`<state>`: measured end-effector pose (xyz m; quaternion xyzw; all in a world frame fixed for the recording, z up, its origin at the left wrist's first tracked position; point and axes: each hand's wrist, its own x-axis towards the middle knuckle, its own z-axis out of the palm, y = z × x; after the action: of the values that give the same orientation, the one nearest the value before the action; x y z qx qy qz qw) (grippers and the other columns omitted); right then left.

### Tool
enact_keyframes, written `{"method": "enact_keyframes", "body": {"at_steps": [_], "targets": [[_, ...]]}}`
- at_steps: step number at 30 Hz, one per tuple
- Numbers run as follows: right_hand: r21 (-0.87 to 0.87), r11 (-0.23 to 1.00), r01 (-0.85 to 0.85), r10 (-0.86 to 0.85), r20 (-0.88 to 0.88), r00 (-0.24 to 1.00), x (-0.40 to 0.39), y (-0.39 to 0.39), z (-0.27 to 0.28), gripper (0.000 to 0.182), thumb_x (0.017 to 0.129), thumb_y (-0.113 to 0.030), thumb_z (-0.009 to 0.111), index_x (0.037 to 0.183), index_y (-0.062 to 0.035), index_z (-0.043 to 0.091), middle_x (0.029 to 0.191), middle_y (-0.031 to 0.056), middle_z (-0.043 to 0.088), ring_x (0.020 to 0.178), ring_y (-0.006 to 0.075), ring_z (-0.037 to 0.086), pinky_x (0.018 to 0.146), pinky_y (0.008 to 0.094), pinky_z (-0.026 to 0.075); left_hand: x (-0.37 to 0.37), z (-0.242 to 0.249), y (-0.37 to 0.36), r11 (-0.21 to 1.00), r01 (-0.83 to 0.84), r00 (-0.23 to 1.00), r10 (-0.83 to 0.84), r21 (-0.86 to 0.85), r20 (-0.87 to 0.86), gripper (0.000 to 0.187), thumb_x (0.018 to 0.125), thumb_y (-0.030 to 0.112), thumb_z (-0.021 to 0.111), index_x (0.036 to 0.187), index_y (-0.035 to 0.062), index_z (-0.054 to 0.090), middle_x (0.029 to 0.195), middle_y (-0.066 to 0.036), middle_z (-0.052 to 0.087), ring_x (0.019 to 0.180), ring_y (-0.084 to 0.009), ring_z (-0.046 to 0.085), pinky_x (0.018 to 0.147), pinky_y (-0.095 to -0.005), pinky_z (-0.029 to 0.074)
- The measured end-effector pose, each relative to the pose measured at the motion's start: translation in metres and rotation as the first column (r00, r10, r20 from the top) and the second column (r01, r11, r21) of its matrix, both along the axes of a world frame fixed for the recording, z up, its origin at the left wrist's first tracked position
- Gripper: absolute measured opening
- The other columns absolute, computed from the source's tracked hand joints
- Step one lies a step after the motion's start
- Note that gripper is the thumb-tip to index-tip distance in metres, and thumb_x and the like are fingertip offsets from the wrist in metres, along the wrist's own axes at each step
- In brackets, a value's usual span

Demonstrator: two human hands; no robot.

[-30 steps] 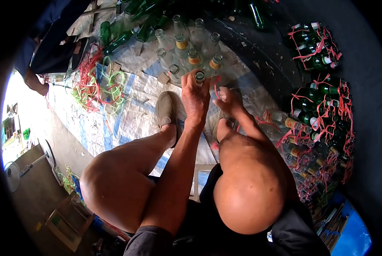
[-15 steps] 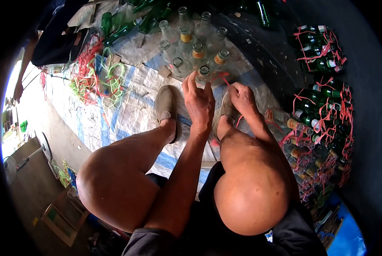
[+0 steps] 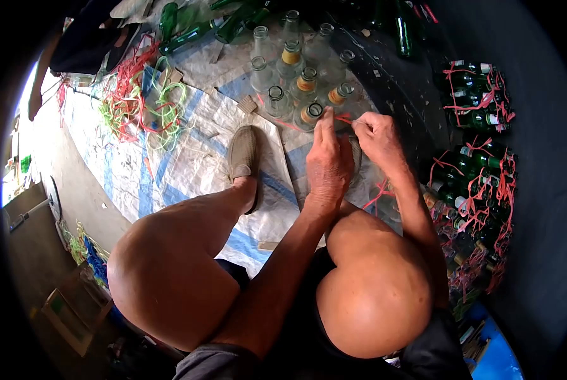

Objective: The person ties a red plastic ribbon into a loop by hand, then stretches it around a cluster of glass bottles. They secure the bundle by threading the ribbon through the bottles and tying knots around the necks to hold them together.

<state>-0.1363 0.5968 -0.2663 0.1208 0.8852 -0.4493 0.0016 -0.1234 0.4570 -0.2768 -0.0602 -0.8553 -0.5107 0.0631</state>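
Note:
A tight cluster of several clear glass bottles stands upright on the sheet, some with yellow or orange neck labels. A red plastic strap runs low around its near side. My left hand reaches to the front bottle, fingers stretched out at its neck and the thumb apart. Whether those fingertips also touch the strap is hard to see. To the right, my right hand is closed in a pinch on the strap's end. Another length of strap hangs below that hand.
Loose red and green straps lie in a tangle at left. Green bottles lie at the back. Strapped bundles of green bottles line the right side. A person's dark-clothed leg is at upper left. My shoe rests on the sheet.
Both hands have shifted right in view, along with the bottle cluster as the camera turned. My left fingers are still at the front bottle, and my right hand still pinches the strap.

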Motion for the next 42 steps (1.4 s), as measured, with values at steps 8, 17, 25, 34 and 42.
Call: {"method": "enact_keyframes", "body": {"at_steps": [8,17,25,34,42], "targets": [[0.130,0.985,-0.111,0.104,0.060,0.993,-0.016,0.009,0.030,0.016,0.093,-0.007,0.064,0.082,0.0048,0.066,0.065,0.0167,0.059,0.060,0.0132,0.053,0.056,0.0351,0.045,-0.026,0.005,0.023,0.999,0.027,0.989,-0.033,0.041,0.143,0.075,0.093,0.006,0.063,0.158,0.0029,0.027,0.144,-0.031,0.052,0.115,-0.0493,0.063,0.085,-0.0519,0.057],[0.286,0.932,-0.222,0.225,0.022,0.974,-0.043,0.003,0.061,0.018,0.091,-0.011,0.065,0.079,0.0017,0.062,0.071,0.0237,0.061,0.061,0.0367,0.059,0.058,0.0456,0.048,-0.041,-0.016,0.034,0.993,-0.024,0.994,0.011,0.118,0.110,0.073,0.092,0.013,0.068,0.154,0.0026,0.031,0.145,-0.030,0.049,0.124,-0.0498,0.057,0.093,-0.0497,0.054],[0.513,0.789,-0.339,0.391,0.007,0.920,-0.068,-0.003,0.078,0.020,0.088,-0.016,0.068,0.077,-0.0012,0.060,0.073,0.0204,0.062,0.069,0.0433,0.063,0.060,0.0508,0.048,-0.046,-0.008,0.042,0.973,-0.099,0.981,0.060,0.207,0.184,0.065,0.094,0.015,0.067,0.150,0.0024,0.039,0.144,-0.026,0.048,0.128,-0.0468,0.055,0.096,-0.0472,0.052],[0.556,0.707,-0.438,0.515,0.021,0.857,-0.092,0.001,0.082,0.017,0.088,-0.018,0.063,0.078,-0.0045,0.061,0.078,0.0176,0.068,0.077,0.0421,0.067,0.068,0.0537,0.052,-0.050,-0.021,0.048,0.962,-0.153,0.980,0.119,0.225,0.158,0.055,0.095,0.009,0.065,0.146,0.0024,0.043,0.138,-0.026,0.052,0.124,-0.0478,0.056,0.095,-0.0479,0.052],[0.573,0.677,-0.462,0.583,-0.035,0.812,-0.106,0.002,0.078,0.021,0.088,-0.019,0.065,0.075,-0.0050,0.057,0.076,0.0169,0.066,0.076,0.0422,0.066,0.067,0.0533,0.051,-0.052,-0.023,0.048,0.961,-0.156,0.985,0.136,0.227,0.102,0.046,0.097,0.001,0.058,0.141,0.0010,0.046,0.135,-0.029,0.054,0.122,-0.0498,0.056,0.096,-0.0495,0.051]]}}
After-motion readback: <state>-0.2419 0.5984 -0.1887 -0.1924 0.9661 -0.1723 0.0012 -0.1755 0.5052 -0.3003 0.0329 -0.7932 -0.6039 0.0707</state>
